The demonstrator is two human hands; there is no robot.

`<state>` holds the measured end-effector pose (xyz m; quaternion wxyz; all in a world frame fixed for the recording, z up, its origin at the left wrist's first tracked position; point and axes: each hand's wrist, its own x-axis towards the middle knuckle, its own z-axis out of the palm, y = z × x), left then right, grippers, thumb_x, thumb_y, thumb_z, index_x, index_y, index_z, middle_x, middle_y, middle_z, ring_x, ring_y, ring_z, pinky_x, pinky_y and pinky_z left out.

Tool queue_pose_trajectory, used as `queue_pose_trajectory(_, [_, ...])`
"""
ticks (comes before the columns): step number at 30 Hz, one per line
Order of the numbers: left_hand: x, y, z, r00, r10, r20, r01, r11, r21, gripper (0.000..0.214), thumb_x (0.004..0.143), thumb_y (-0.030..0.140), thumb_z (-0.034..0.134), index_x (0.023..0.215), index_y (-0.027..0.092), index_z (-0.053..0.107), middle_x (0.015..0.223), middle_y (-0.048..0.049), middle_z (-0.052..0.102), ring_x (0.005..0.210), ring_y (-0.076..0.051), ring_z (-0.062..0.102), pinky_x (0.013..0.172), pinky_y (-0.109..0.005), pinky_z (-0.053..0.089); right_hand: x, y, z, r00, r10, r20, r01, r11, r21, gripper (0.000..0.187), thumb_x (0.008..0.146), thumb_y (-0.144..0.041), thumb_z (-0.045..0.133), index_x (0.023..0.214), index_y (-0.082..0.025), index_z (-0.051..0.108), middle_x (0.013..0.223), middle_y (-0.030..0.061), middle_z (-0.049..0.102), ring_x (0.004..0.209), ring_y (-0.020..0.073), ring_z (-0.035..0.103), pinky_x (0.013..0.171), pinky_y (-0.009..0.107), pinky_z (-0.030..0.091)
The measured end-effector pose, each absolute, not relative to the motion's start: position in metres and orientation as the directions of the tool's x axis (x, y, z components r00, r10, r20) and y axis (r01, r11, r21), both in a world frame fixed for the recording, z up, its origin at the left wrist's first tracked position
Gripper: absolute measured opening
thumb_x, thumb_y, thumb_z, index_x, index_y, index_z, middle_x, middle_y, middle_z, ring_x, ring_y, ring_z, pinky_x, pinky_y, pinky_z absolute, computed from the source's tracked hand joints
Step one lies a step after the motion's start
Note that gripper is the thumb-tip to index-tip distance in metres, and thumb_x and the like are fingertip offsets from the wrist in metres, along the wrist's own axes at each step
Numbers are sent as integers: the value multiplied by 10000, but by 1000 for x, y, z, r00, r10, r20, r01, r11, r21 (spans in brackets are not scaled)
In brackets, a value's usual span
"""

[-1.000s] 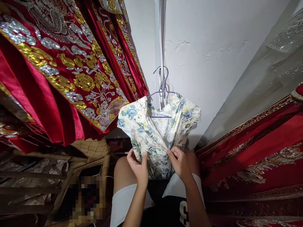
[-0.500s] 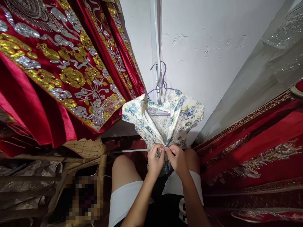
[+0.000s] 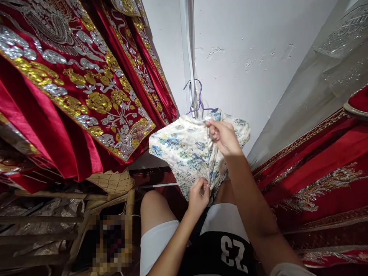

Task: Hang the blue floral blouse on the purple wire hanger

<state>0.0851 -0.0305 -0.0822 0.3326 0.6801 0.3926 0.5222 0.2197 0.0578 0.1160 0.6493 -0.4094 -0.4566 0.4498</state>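
Note:
A white dress printed with blue and yellow-green flowers hangs in front of me. It is on a purple hanger, whose hook is at a pale upright post. A seam like a zip runs down the middle, and its two edges now meet. My right hand is closed in a pinch at the top of this seam, by the neckline. Whatever small part sits between those fingers is hidden. Lower on the seam, my left hand pinches the cloth near my knees.
Red garments with gold and silver sequins hang at the left, with more red beaded cloth at the right. A bamboo chair stands at lower left, near a woven tan thing. Behind the dress is a white wall.
My right hand has moved up the seam from beside my left hand to the neckline. The V-shaped opening has shut. My left hand stays low on the dress.

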Motion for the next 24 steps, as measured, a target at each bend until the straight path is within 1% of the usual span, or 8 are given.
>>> queue_pose_trajectory(3, [80,-23,-77,213,884,416,204,-457,866,86,874,180,593,789,196,592,785,-36,608,710,-174,588,657,-272,464,211,57,128,179,948,262,-203,296,-933,263,855,-380,714,732,-154,660,525,-38,541,431,47,413,394,175,293])
queue_pose_trajectory(6, [67,-6,-44,235,865,444,187,-488,852,83,873,190,638,955,190,653,830,-38,674,776,-188,642,737,-293,495,202,49,118,166,951,260,-170,288,-943,250,854,-374,685,723,-167,637,479,-47,532,392,53,392,381,183,276])
queue_pose_trajectory(11, [49,38,59,82,653,753,219,-749,626,310,993,265,549,1290,189,603,990,-56,705,868,-171,655,831,-311,508,193,39,112,163,929,331,-83,347,-934,248,845,-373,663,688,-193,597,439,-51,514,381,73,399,406,201,295])
queue_pose_trajectory(15, [54,57,113,259,538,802,379,-820,428,159,998,240,545,1054,165,674,955,-51,703,828,-156,638,783,-284,491,191,43,108,136,900,415,9,417,-909,265,881,-429,622,739,-207,591,471,-54,499,417,92,405,437,222,303])
queue_pose_trajectory(18, [49,58,125,242,483,841,449,-825,345,147,995,219,540,953,150,663,880,-38,683,834,-155,629,794,-283,479,192,51,83,159,894,418,169,393,-904,269,882,-422,601,715,-215,560,518,-50,479,467,104,395,468,241,278])
queue_pose_trajectory(21, [18,71,124,-61,530,846,405,-761,506,106,972,223,593,947,141,656,925,-24,673,904,-149,610,867,-287,462,193,49,47,137,927,350,297,298,-907,305,856,-375,580,613,-223,475,510,-63,362,486,102,312,485,260,212])
queue_pose_trajectory(23, [-13,89,116,-355,639,682,157,-678,718,84,954,201,625,896,141,634,887,8,642,879,-116,581,862,-248,451,190,37,24,118,951,286,265,248,-932,316,853,-367,546,592,-227,435,512,-68,310,492,104,281,492,268,187])
queue_pose_trajectory(24, [-28,98,108,-449,727,519,-77,-610,789,116,946,167,629,833,146,610,815,32,610,814,-90,558,826,-212,447,188,28,13,114,960,257,219,228,-949,306,852,-370,534,597,-226,444,514,-68,314,493,106,285,494,268,189])
